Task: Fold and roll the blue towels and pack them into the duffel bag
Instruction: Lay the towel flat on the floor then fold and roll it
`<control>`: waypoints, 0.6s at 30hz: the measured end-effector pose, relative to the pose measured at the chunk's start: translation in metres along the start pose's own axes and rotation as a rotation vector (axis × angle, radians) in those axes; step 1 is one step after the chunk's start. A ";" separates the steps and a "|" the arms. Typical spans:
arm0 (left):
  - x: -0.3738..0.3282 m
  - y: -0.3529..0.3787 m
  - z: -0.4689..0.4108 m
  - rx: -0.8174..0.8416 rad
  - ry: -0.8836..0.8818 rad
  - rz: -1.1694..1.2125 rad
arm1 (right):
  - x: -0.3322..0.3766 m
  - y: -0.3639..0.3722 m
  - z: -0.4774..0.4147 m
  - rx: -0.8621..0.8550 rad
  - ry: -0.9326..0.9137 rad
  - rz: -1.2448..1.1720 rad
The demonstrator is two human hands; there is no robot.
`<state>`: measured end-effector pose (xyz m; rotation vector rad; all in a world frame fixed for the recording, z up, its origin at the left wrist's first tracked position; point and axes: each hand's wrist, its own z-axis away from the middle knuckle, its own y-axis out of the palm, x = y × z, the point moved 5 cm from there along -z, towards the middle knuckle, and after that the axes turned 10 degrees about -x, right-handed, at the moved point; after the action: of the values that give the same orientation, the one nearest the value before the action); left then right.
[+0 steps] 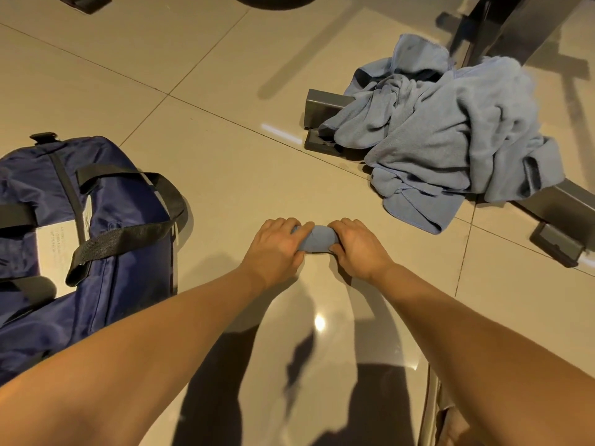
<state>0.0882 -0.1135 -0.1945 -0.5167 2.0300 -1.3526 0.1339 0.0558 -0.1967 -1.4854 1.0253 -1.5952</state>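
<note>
A small rolled blue towel [317, 238] lies on the tiled floor in the middle of the head view. My left hand [277, 244] grips its left end and my right hand [355, 244] grips its right end, fingers curled over the roll. Only the middle of the roll shows between them. A heap of loose, crumpled blue towels [444, 130] lies at the right. The navy duffel bag [106, 220] with black straps lies at the left, its top sagging.
The towel heap drapes over a dark metal frame foot [323, 104]; another foot [560, 243] sticks out at the far right. Dark metal legs [502, 24] rise at the back right. Beige floor tiles [225, 162] lie between bag and heap.
</note>
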 end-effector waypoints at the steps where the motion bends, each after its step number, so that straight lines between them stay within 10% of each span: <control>1: 0.000 -0.002 -0.004 0.072 -0.019 -0.004 | -0.001 -0.003 -0.002 0.020 0.020 -0.041; 18: -0.049 -0.162 -0.014 -0.117 -0.477 0.310 | 0.076 -0.143 -0.013 -0.331 0.578 -1.149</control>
<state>0.1092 -0.1371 -0.0275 -0.4953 1.7114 -0.8342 0.1166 0.0493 -0.0349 -2.0754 0.7377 -2.8870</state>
